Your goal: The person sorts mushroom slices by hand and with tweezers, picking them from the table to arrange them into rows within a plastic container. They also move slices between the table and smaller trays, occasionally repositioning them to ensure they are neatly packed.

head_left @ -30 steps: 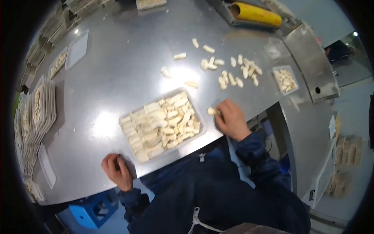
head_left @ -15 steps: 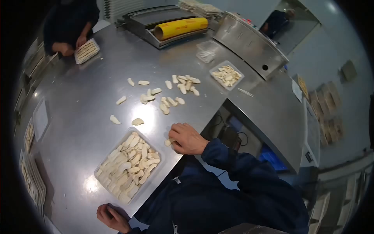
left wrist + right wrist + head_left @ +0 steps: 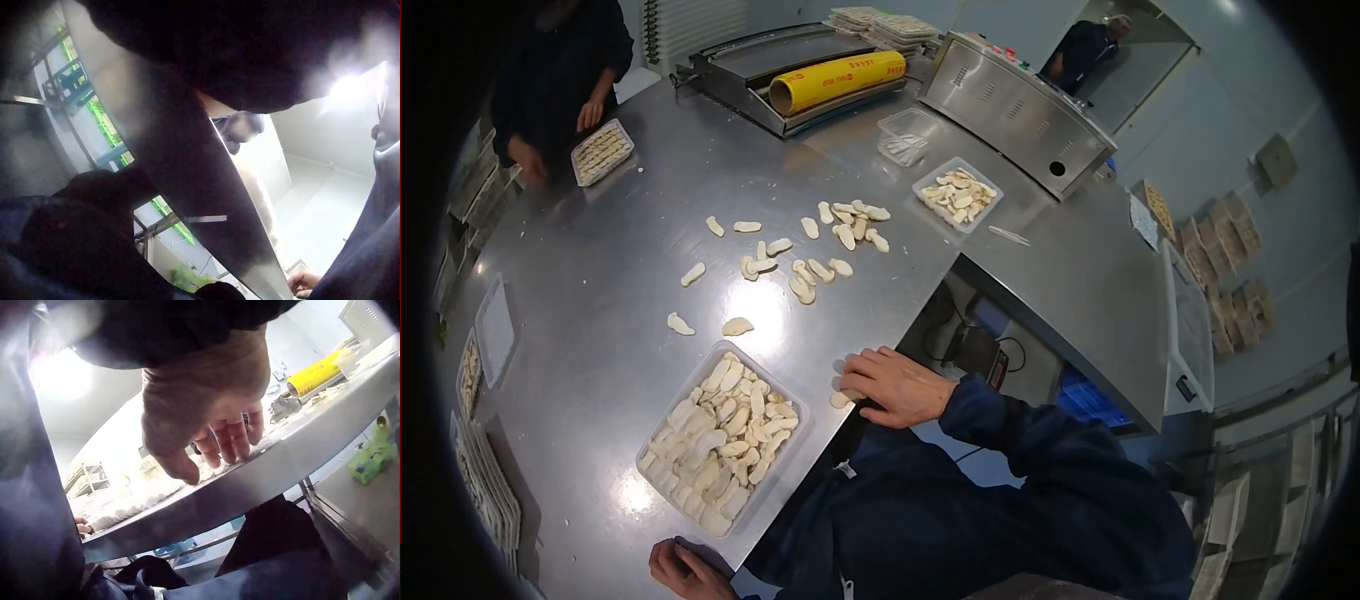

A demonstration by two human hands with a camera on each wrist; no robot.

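Observation:
In the head view my right hand (image 3: pixel 897 388) is at the table's front edge, with a pale mushroom slice (image 3: pixel 840 398) between its thumb and fingers. The right wrist view shows this hand (image 3: pixel 206 419) from behind, its fingertips down at the tabletop, mostly hiding the slice. Left of it stands a clear plastic tray (image 3: pixel 798 425) filled with sliced mushrooms (image 3: pixel 725 440). My left hand (image 3: pixel 685 572), fingers loosely curled and holding nothing, rests at the edge by the tray's near corner. Loose mushroom slices (image 3: pixel 802 288) lie scattered beyond the tray.
A smaller tray of mushroom pieces (image 3: pixel 960 193) stands at the right, near a steel machine (image 3: pixel 1010 110). Behind is a wrapping device with a yellow film roll (image 3: pixel 840 80). Stacked trays (image 3: pixel 485 480) line the left. Another person (image 3: pixel 560 80) stands over a filled tray (image 3: pixel 603 152).
The head view has swung, bringing the far side and another person into sight. My right hand stays by the table edge with the slice, its fingers now flatter. The left hand remains beside the tray.

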